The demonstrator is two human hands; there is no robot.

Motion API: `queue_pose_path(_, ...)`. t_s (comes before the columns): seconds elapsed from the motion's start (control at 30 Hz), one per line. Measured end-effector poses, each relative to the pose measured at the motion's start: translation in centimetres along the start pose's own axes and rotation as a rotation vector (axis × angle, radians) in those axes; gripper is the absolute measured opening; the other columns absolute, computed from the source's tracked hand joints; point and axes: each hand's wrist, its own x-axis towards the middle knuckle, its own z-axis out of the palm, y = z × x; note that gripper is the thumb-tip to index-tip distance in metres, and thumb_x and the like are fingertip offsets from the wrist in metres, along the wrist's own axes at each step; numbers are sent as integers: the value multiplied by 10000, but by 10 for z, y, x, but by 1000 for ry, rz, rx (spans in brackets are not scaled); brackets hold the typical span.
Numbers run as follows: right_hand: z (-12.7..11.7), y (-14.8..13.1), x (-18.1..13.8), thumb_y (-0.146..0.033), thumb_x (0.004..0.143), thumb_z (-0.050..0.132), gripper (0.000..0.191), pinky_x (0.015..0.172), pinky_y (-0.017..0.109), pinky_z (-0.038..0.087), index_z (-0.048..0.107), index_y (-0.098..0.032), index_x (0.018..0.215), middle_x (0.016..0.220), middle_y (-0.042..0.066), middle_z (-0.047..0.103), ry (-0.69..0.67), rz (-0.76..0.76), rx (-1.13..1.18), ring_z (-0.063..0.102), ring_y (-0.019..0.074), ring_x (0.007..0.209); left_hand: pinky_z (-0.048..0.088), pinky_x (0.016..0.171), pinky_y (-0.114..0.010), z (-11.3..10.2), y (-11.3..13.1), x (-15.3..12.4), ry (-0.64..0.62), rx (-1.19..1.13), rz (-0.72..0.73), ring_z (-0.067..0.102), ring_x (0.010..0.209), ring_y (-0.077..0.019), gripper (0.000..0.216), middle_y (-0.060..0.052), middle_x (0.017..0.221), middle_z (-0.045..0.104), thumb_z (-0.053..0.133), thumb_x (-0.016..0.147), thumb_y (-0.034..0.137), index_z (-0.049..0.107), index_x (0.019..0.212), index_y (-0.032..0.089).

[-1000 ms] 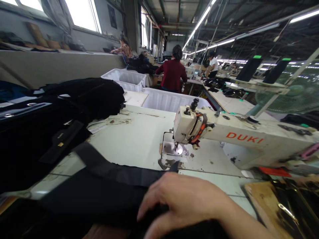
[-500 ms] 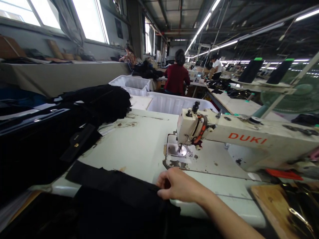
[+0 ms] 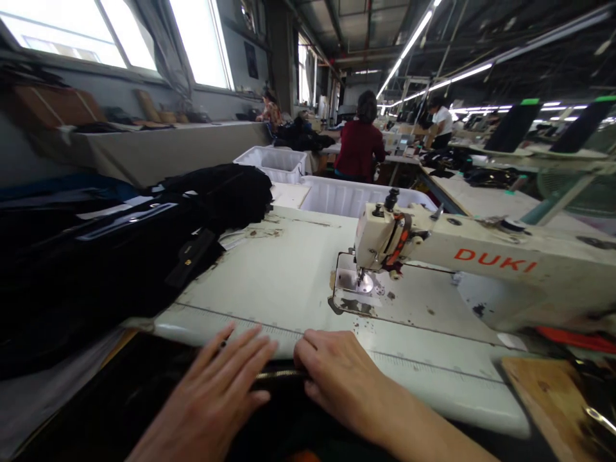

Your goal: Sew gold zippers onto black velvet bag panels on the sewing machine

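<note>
My right hand (image 3: pixel 337 375) is closed at the table's front edge, its fingers curled over the end of a gold-toothed zipper (image 3: pixel 279 373) on black fabric (image 3: pixel 274 414). The fingertips are partly hidden. To its left, my left hand (image 3: pixel 212 391) reaches forward with fingers stretched and slightly spread, over dark material; it looks a little blurred. Beyond both hands runs a printed ruler scale (image 3: pixel 250 324) along the tabletop. Ahead and to the right stands a white sewing machine (image 3: pixel 433 250) marked DUKI, its needle area lit.
A heap of black fabric pieces (image 3: pixel 120 256) covers the left side. White plastic bins (image 3: pixel 366 192) stand behind the table. A wooden board (image 3: pixel 543 401) lies at right with dark pieces on it. A person in a dark red top (image 3: pixel 359 147) sits farther back.
The black fabric panel has left the tabletop, uncovering the ruler scale. My left hand has come into view, and a zipper now shows by my right hand. The view has shifted left.
</note>
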Motion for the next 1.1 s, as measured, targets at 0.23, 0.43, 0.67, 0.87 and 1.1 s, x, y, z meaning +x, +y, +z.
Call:
queue_pose_path(0.23, -29, 23, -48, -403, 701, 844, 339, 633, 224, 355, 668, -262, 953, 853, -57, 663, 27, 239, 357, 591, 142, 751, 521, 702, -179, 52, 19, 12, -229, -479, -147, 669, 792, -154, 196, 0, 894, 663, 437, 978, 230, 630, 997, 260)
queue_pose_path(0.43, -26, 30, -66, -243, 854, 690, 60, 758, 214, 413, 688, -243, 913, 870, -57, 680, 261, 351, 743, 605, 128, 828, 518, 746, -191, 34, 26, 28, -314, -644, -246, 655, 822, -155, 183, 0, 899, 661, 482, 986, 303, 653, 960, 245)
queue_pose_path(0.67, -9, 15, -52, -423, 861, 670, 260, 642, 237, 422, 628, -195, 978, 741, -27, 590, 455, 382, 1028, 560, 130, 676, 540, 743, -186, 41, 48, 42, -32, -672, -198, 697, 805, -153, 159, 17, 901, 719, 586, 941, 263, 673, 1074, 267)
queue_pose_path(0.87, -11, 5, -73, -726, 729, 669, 628, 807, 320, 469, 492, -228, 1067, 944, 39, 624, 590, 277, 1106, 597, 210, 885, 536, 682, -212, 41, 50, 46, -28, -669, -360, 680, 753, -171, 176, 13, 823, 703, 531, 968, 326, 682, 991, 240)
queue_pose_path(1.1, 8, -14, -76, -234, 652, 823, 353, 791, 324, 475, 679, -239, 975, 928, 23, 680, 524, 511, 713, 627, 244, 887, 514, 680, -219, 45, 62, 45, -3, -761, -369, 653, 739, -176, 218, 4, 792, 667, 495, 978, 363, 669, 954, 234)
